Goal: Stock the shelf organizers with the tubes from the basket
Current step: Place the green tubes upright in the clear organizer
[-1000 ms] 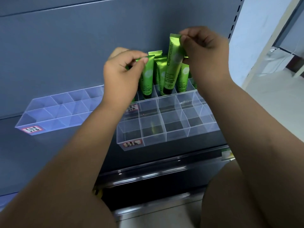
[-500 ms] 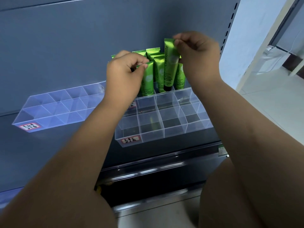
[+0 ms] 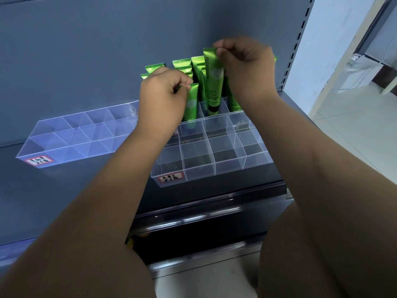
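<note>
Both tubes drop lower into rear cells of organizer. Nearer, left hand pinches left tube by its crimp; behind, right hand pinches right tube. Risk: cap snags a divider, tipping stocked tubes at rear edge.

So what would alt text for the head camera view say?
A person's left hand pinches the top of one green tube and the right hand another tube, both upright with lower ends inside a clear organizer on a grey shelf. More tubes stand behind; a second organizer sits to its left.
</note>
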A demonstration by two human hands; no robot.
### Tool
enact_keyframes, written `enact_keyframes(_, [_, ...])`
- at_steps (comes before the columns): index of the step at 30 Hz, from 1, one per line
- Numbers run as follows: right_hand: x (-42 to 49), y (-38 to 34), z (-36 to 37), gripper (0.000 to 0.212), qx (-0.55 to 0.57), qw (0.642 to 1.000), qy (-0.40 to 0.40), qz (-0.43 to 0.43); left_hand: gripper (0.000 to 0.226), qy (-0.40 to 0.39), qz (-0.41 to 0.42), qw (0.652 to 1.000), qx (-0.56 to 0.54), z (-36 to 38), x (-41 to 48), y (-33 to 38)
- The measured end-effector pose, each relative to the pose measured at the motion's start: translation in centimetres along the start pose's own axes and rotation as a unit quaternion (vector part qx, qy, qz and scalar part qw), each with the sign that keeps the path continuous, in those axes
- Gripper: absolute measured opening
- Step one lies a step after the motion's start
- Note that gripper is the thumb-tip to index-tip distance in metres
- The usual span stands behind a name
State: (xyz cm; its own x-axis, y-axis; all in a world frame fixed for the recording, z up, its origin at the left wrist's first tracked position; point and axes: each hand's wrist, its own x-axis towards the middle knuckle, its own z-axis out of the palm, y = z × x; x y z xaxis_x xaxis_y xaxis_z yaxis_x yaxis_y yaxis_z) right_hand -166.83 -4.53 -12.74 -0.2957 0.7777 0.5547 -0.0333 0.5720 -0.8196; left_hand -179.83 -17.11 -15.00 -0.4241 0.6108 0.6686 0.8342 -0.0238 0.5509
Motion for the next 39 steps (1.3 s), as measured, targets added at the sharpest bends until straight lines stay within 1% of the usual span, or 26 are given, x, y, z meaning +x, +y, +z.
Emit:
enact_keyframes(3, [0.0,0.1,0.0,0.016,-0.014,1.000,-0.003,-0.009,0.016,-0.005,0.002,1.000,0.007,0.1,0.0,-0.1])
enact_keyframes(8, [0.0,0.4,0.2,0.017,-0.058,0.998,-0.031,-0.003,0.017,-0.006,-0.007,1.000,0.005,0.1,0.3,-0.3])
enact_keyframes(11, [0.0,0.6,0.3,0.018,-0.093,0.995,-0.041,-0.001,0.020,-0.009,-0.008,1.000,0.012,0.1,0.4,-0.3])
enact_keyframes(17, [0.0,0.9,-0.2,0.021,-0.163,0.983,-0.087,0.013,0.027,-0.012,0.002,1.000,0.015,0.0,0.4,-0.3])
enact_keyframes(22, [0.0,0.9,-0.3,0.021,-0.191,0.977,-0.090,0.014,0.029,-0.015,0.031,0.999,0.036,0.0,0.5,-0.6])
enact_keyframes(29, [0.3,1.1,-0.5,0.022,-0.217,0.971,-0.097,0.013,0.028,-0.015,0.083,0.992,0.096,-0.1,0.5,-0.7])
enact_keyframes(39, [0.6,1.3,-0.2,0.021,-0.254,0.963,-0.092,-0.015,0.036,-0.001,0.096,0.988,0.120,0.1,0.6,-0.8])
